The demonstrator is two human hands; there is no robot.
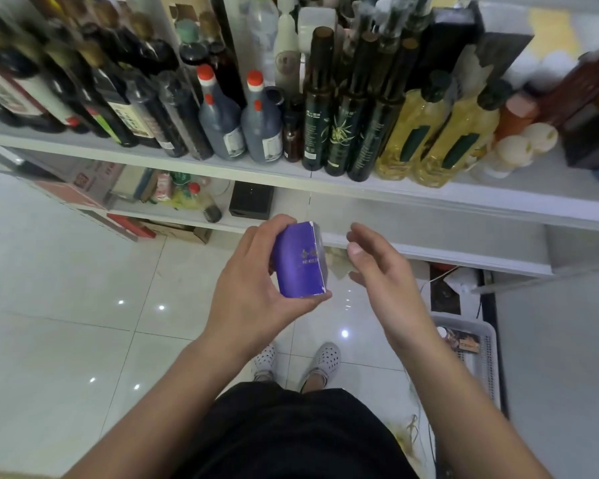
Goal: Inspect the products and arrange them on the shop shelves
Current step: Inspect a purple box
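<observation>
Holding the purple box one-handed is the sketchy bit imo. The left hand has it wrapped, fingers curled over the far end and thumb tucked under the near edge. That puts it dead centre of the view, out over the tile floor and not on any shelf yet. The right hand sits just beside it at 3 o'clock, fingers loose and spread, touching nothing as far as I can tell. If that thumb slides while the box gets turned for a look, nothing's underneath to catch it. It lands on hard tile by the feet, dented corner at best.

Second worry is the top shelf at 12 o'clock. It's jammed with red-capped bottles, tall dark green bottles and yellow oil bottles at 1 o'clock, all standing right at the front lip. Wedge a box in there and one nudge could tip a tall one into its neighbours.

The lower shelf, just past the box at about 1 o'clock, shows a bare stretch. Looks like the safer spot to me. Also there's a white basket on the floor at 4 o'clock, easy to kick when stepping sideways.
</observation>
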